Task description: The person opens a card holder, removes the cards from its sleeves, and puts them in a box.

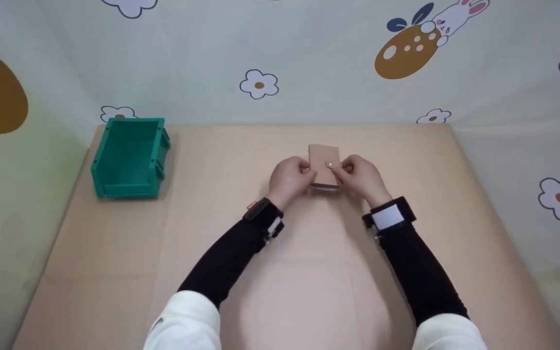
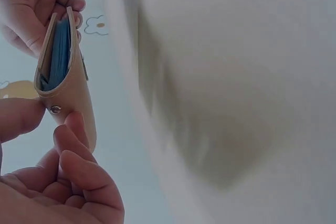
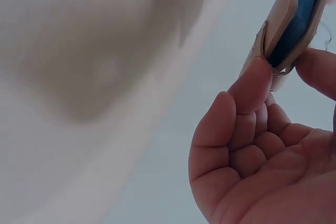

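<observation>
A small tan card holder (image 1: 322, 156) is held between both hands over the table, its bottom edge towards me. My left hand (image 1: 289, 179) pinches its left side between thumb and fingers. On the right side my right hand (image 1: 362, 180) pinches the edge, thumb just below the round metal snap (image 1: 329, 165). From the left wrist view, blue sleeves (image 2: 61, 51) show between the covers, and a metal stud (image 2: 55, 109) sits on the spine by the left thumb. In the right wrist view, the right thumb and a finger grip the cover's edge near the strap (image 3: 260, 40).
A green plastic bin (image 1: 128, 160) stands at the table's back left corner. The tan table (image 1: 221, 291) ends at the back against a patterned curtain (image 1: 309, 63), which also hangs along both sides.
</observation>
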The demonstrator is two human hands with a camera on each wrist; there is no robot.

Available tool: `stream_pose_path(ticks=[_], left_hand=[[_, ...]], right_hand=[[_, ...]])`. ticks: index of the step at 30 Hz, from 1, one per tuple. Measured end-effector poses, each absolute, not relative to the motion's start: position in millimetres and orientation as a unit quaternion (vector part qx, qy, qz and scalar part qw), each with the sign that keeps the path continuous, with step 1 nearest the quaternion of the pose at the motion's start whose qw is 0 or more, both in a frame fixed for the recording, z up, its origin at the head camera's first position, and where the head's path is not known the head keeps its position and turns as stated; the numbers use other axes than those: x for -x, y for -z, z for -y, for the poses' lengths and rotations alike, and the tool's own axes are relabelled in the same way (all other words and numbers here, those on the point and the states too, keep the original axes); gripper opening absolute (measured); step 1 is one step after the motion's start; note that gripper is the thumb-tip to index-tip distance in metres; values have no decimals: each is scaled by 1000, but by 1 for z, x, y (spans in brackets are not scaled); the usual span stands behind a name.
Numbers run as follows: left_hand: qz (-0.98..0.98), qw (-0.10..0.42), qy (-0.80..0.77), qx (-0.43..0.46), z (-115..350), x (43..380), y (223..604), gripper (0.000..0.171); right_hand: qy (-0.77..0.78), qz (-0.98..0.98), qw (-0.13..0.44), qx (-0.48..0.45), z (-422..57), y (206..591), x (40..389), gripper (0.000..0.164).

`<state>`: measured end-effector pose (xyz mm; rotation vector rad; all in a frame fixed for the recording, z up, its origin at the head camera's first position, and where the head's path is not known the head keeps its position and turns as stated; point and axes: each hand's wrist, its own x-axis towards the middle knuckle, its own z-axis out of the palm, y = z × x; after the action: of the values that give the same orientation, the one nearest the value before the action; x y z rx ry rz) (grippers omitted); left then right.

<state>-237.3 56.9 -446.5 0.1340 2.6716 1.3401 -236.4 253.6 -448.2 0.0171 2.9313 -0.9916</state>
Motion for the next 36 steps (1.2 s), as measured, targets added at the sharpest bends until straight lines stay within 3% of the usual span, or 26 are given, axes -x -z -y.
stream_pose_path(ticks=[9, 13, 19, 36], left_hand=[[-905, 60, -419, -39, -8, 222, 453, 30], [-909, 68, -411, -34, 6, 216, 456, 30], [-912, 86, -401, -16, 23, 207, 462, 29], [-932, 78, -352, -42, 28, 206, 471, 21]], right_hand=[[306, -950, 50, 37, -208, 455, 233, 37], [287, -955, 59, 53, -193, 460, 232, 40], [265, -958, 73, 83, -176, 465, 227, 30], [230, -965, 88, 89, -166, 471, 222, 27]])
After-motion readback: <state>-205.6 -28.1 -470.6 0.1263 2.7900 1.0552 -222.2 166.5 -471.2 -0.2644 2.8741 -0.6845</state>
